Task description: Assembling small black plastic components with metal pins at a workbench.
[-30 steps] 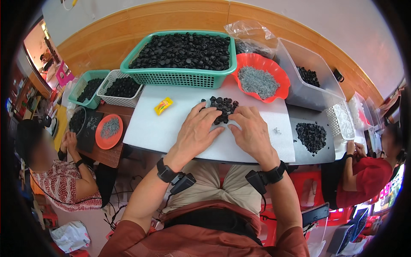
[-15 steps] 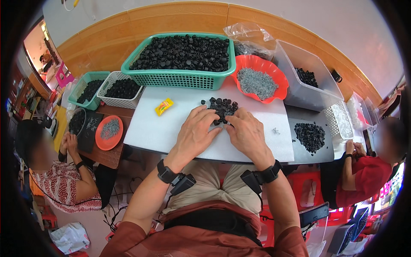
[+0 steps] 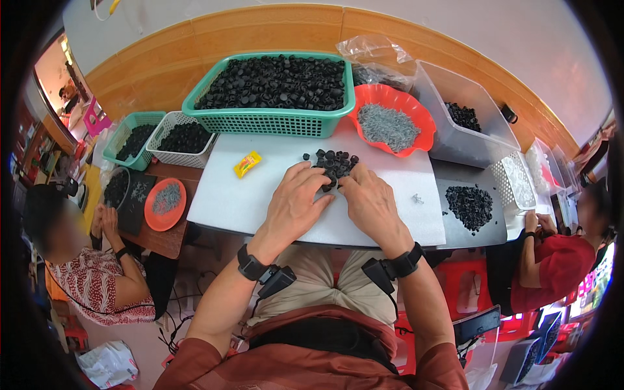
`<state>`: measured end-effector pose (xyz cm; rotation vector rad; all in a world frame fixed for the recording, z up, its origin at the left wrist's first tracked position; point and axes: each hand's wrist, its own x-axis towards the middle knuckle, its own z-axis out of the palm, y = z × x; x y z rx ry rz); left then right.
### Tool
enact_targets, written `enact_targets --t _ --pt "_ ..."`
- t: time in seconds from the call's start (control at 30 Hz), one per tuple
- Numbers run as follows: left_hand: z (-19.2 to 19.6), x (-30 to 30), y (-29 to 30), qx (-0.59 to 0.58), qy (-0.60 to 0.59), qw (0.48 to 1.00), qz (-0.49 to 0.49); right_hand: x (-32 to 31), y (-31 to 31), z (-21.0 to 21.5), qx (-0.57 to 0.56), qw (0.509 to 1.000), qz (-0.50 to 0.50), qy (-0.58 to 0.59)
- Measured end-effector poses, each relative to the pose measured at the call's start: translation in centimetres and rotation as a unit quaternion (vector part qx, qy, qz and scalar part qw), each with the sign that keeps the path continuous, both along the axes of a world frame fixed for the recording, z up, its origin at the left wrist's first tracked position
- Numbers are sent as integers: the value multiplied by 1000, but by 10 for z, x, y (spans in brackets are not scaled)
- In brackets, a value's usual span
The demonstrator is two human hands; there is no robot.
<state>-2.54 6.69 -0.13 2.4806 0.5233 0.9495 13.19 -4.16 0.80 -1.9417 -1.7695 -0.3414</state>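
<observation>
A pile of small round black plastic caps lies on the white foam sheet in front of me. My left hand rests at the pile's near left side, fingers bent and touching caps, thumb apart from them. On the near right side, my right hand curves its fingers against the pile. Both hands look open and cupped around the caps; some fingertips are hidden. A few small grey screws lie to the right of my right hand. Left of the pile lies a yellow wrapped packet.
Behind the sheet stand a large green basket of black caps, a red bowl of screws and a clear bin. Another cap heap lies on the right. Seated people flank me; an orange plate holds screws.
My right hand has moved slightly left and inward, its fingers closer to my left hand. The near part of the cap pile is drawn tighter together. My left hand stays nearly in place.
</observation>
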Motion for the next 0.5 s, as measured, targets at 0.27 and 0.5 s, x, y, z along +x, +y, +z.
enact_targets --t 0.27,0.5 --pt "4 -3 -1 22 -3 1000 -14 -4 -13 13 -15 1000 21 11" --pt "8 -3 -2 32 -42 998 -33 -2 -20 14 -48 998 31 -6"
